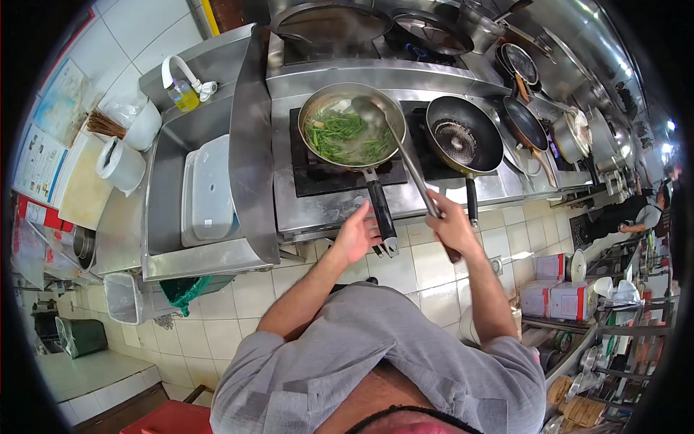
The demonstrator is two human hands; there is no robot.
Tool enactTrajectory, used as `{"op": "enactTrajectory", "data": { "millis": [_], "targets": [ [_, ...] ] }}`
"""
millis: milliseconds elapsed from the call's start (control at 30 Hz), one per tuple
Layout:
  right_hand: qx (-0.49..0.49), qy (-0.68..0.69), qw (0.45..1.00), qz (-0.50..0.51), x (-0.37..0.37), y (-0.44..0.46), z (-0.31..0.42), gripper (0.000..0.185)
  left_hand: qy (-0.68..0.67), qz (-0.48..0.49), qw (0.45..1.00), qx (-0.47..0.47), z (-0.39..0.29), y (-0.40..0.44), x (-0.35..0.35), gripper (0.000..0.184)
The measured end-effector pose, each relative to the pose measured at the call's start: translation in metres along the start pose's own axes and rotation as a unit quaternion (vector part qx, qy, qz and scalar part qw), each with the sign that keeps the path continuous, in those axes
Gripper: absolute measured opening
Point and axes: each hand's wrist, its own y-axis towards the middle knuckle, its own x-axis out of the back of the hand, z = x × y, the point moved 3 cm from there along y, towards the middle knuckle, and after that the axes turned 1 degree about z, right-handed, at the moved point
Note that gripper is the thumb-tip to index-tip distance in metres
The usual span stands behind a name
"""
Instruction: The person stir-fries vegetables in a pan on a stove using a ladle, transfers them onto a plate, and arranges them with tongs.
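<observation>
A steel frying pan (311, 101) sits on the left burner with green beans or similar thin green vegetables (340, 137) in steaming liquid. My right hand (451, 227) is wrapped round the long handle of a ladle (413, 168). The ladle's bowl is over the far side of the pan, tilted. My left hand (354, 235) is open beside the pan's black handle (379, 206), fingers apart; whether they touch it I cannot tell. To the right, a black non-stick pan (477, 134) with a worn centre rests on the adjacent burner.
A steel sink (170, 202) at left holds a plastic tub (213, 188); a soap bottle (184, 98) stands behind it. Further pans (524, 123) and pots line the stove to the right. Red-and-white boxes (571, 300) sit on a shelf. Another person (636, 217) stands far right.
</observation>
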Motion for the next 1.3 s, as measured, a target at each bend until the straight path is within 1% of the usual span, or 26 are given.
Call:
{"op": "enactTrajectory", "data": {
  "millis": [33, 100, 133, 200, 333, 367, 433, 467, 567, 600, 633, 700, 733, 767, 800, 867, 933, 967, 1000, 1033, 1067, 1100, 1167, 1233, 1267, 1300],
  "targets": [
    [0.032, -0.027, 0.999, -0.035, -0.007, 0.012, 0.000, 0.058, -0.033, 0.016, 0.999, 0.022, -0.002, 0.004, -0.016, 0.025],
    [0.024, 0.083, 0.996, -0.017, -0.030, 0.028, 0.011, 0.059, -0.062, 0.036, 0.996, 0.047, 0.009, 0.016, -0.025, 0.023],
    [-0.004, 0.178, 0.984, 0.006, -0.038, 0.023, 0.022, 0.061, -0.017, 0.014, 1.000, 0.018, 0.021, 0.029, -0.011, 0.023],
    [0.010, 0.102, 0.993, 0.053, -0.035, 0.018, 0.013, 0.060, 0.064, -0.051, 0.996, -0.027, 0.019, 0.023, -0.008, 0.025],
    [-0.022, 0.023, 0.993, 0.116, 0.016, -0.029, 0.017, 0.057, 0.127, -0.073, 0.989, -0.014, -0.005, 0.011, 0.014, 0.023],
    [-0.024, 0.023, 0.992, 0.119, 0.020, -0.031, 0.015, 0.057, 0.147, -0.076, 0.985, -0.045, -0.013, 0.010, 0.017, 0.024],
    [-0.014, -0.104, 0.994, 0.043, 0.028, -0.033, 0.013, 0.056, 0.187, -0.061, 0.979, -0.060, -0.015, 0.023, 0.039, 0.021],
    [0.027, -0.111, 0.993, 0.010, 0.020, -0.024, 0.006, 0.057, 0.234, -0.074, 0.965, -0.092, -0.013, 0.018, 0.030, 0.018],
    [0.104, -0.121, 0.987, -0.027, -0.012, -0.010, 0.002, 0.055, 0.143, -0.031, 0.989, -0.038, 0.020, -0.029, -0.027, 0.019],
    [0.069, -0.120, 0.990, -0.005, -0.016, -0.014, 0.006, 0.056, 0.124, -0.045, 0.991, -0.019, 0.020, -0.046, -0.039, 0.018],
    [0.074, -0.119, 0.990, -0.006, -0.013, -0.016, 0.010, 0.056, 0.106, -0.059, 0.993, -0.001, 0.018, -0.053, -0.044, 0.017],
    [0.089, -0.087, 0.992, 0.024, -0.012, -0.029, 0.010, 0.057, 0.181, -0.023, 0.983, -0.031, 0.002, -0.023, -0.010, 0.013],
    [0.050, -0.116, 0.991, 0.048, -0.010, -0.033, 0.017, 0.058, 0.181, -0.029, 0.983, -0.029, -0.005, -0.005, 0.003, 0.015],
    [0.053, -0.119, 0.990, 0.054, -0.012, -0.036, 0.013, 0.058, 0.181, -0.032, 0.982, -0.032, -0.010, 0.007, 0.011, 0.018],
    [0.084, -0.133, 0.987, 0.035, -0.011, -0.037, 0.010, 0.058, 0.252, -0.046, 0.965, -0.055, -0.011, 0.002, 0.012, 0.017],
    [0.155, -0.148, 0.977, -0.013, -0.005, -0.029, 0.001, 0.057, 0.169, -0.024, 0.985, -0.028, 0.011, -0.036, -0.016, 0.018],
    [0.141, -0.150, 0.978, -0.017, -0.004, -0.029, 0.002, 0.056, 0.098, -0.044, 0.994, 0.027, 0.022, -0.070, -0.041, 0.023],
    [0.124, -0.150, 0.981, -0.017, -0.005, -0.028, 0.001, 0.055, 0.101, -0.045, 0.994, 0.025, 0.015, -0.058, -0.030, 0.023],
    [0.141, -0.134, 0.981, -0.020, -0.005, -0.027, 0.001, 0.053, 0.139, -0.034, 0.990, -0.001, 0.006, -0.035, -0.006, 0.022],
    [0.083, -0.137, 0.987, 0.017, 0.000, -0.030, 0.010, 0.053, 0.174, -0.022, 0.984, -0.026, -0.004, -0.014, 0.016, 0.020],
    [0.084, -0.146, 0.985, 0.032, 0.007, -0.034, 0.017, 0.053, 0.206, -0.016, 0.978, -0.035, -0.020, 0.006, 0.028, 0.022],
    [0.088, -0.157, 0.983, 0.044, 0.017, -0.038, 0.021, 0.052, 0.223, -0.042, 0.972, -0.065, -0.030, 0.005, 0.024, 0.027],
    [0.189, -0.200, 0.959, 0.063, 0.052, -0.051, 0.021, 0.051, 0.220, -0.021, 0.975, -0.030, -0.007, -0.026, 0.025, 0.014],
    [0.064, -0.223, 0.958, 0.168, 0.093, -0.080, 0.044, 0.051, 0.186, -0.007, 0.982, -0.029, 0.003, -0.088, -0.005, 0.016],
    [0.072, -0.223, 0.958, 0.163, 0.110, -0.086, 0.060, 0.051, 0.167, -0.016, 0.986, -0.015, -0.010, -0.105, -0.022, 0.016],
    [0.006, -0.225, 0.955, 0.195, 0.125, -0.092, 0.069, 0.051, 0.143, -0.030, 0.989, 0.004, -0.016, -0.121, -0.029, 0.017]
  ]
}}
